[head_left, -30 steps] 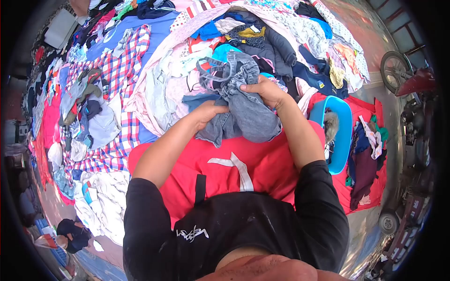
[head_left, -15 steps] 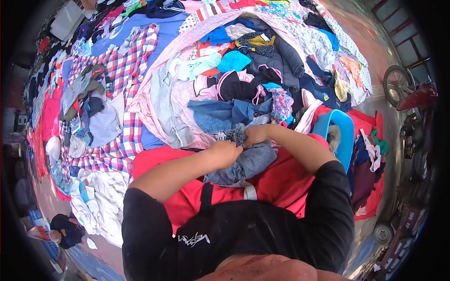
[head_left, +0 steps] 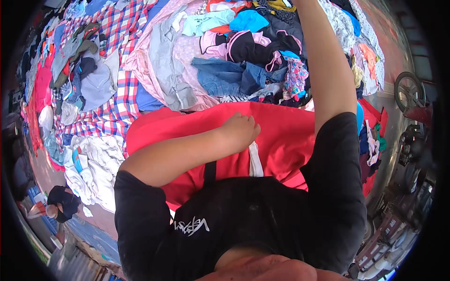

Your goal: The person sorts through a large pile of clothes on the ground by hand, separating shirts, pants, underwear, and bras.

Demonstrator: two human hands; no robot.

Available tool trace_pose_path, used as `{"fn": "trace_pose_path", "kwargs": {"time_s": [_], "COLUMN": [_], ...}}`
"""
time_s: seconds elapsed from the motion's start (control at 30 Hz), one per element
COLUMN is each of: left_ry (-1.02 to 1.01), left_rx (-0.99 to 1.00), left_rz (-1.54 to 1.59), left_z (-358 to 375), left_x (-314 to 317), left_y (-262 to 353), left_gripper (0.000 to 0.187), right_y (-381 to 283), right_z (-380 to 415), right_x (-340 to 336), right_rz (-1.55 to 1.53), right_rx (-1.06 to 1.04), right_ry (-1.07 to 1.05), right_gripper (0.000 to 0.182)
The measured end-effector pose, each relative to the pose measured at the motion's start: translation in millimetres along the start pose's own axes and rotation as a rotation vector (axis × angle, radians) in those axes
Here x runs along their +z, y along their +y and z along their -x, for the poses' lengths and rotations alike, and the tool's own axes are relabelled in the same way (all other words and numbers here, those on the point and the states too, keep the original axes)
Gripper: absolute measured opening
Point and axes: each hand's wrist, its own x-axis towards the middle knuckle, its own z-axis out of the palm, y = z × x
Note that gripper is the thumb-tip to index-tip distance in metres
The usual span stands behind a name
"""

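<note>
The grey denim garment has left the red cloth (head_left: 286, 136) and the view; handling there looks finished. Mid-frame, the left hand (head_left: 239, 132) seems empty, fingers loosely apart. The right hand is above the frame, its fingers I can't tell.

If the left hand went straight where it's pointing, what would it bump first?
Probably the right forearm, across the red cloth. How high the left hand sits is unclear, so it might brush the cloth first.
</note>
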Motion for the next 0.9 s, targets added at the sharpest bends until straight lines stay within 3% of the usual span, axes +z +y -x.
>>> {"fn": "trace_pose_path", "kwargs": {"time_s": [0.03,0.1,0.17,0.2,0.3,0.33,0.43,0.5,0.57,0.67,0.77,0.9], "left_ry": [-0.043,-0.029,-0.017,-0.003,0.051,0.072,0.03,-0.017,-0.031,0.02,0.113,0.242], "left_rx": [-0.002,0.0,0.005,0.005,0.014,0.019,0.006,-0.012,-0.05,-0.137,-0.327,-0.542], "left_rz": [-0.009,0.02,0.042,0.049,0.033,0.02,0.04,0.05,0.045,0.037,0.067,0.185], "left_z": [1.1,3.7,7.6,7.6,4.1,3.2,1.3,-0.8,-2.4,-8.9,-9.7,-12.5], "left_x": [1.2,1.4,-1.9,-5.5,0.6,3.8,4.1,1.5,-3.2,-10.8,-21.5,-44.6], "left_y": [0.8,4.4,6.5,7.5,8.0,7.5,3.5,-0.9,-6.5,-19.7,-36.0,-62.9], "left_gripper": [0.04,0.036,0.033,0.032,0.032,0.032,0.03,0.03,0.03,0.034,0.036,0.047], "right_y": [37.2,114.0,186.7,182.7,267.6,264.9,256.8,258.0,190.1,79.2,-33.9,-137.7], "right_z": [21.3,83.2,158.1,191.2,296.7,317.6,326.4,285.2,223.8,147.7,119.6,100.6], "right_x": [-4.7,-33.5,-62.6,-64.9,-106.5,-101.5,-94.7,-95.3,-65.9,-45.9,-34.7,-60.5], "right_rz": [0.103,0.693,0.919,1.015,0.623,0.39,0.074,0.253,0.218,0.267,0.228,0.161], "right_rx": [0.096,0.34,0.765,0.987,1.319,1.325,1.31,1.329,1.078,0.759,0.516,0.278], "right_ry": [-0.048,-0.254,-0.237,-0.24,0.178,0.416,0.487,0.219,0.09,-0.07,-0.128,-0.159], "right_gripper": [0.012,0.024,0.031,0.03,0.042,0.039,0.034,0.024,0.015,0.018,0.021,0.018]}}
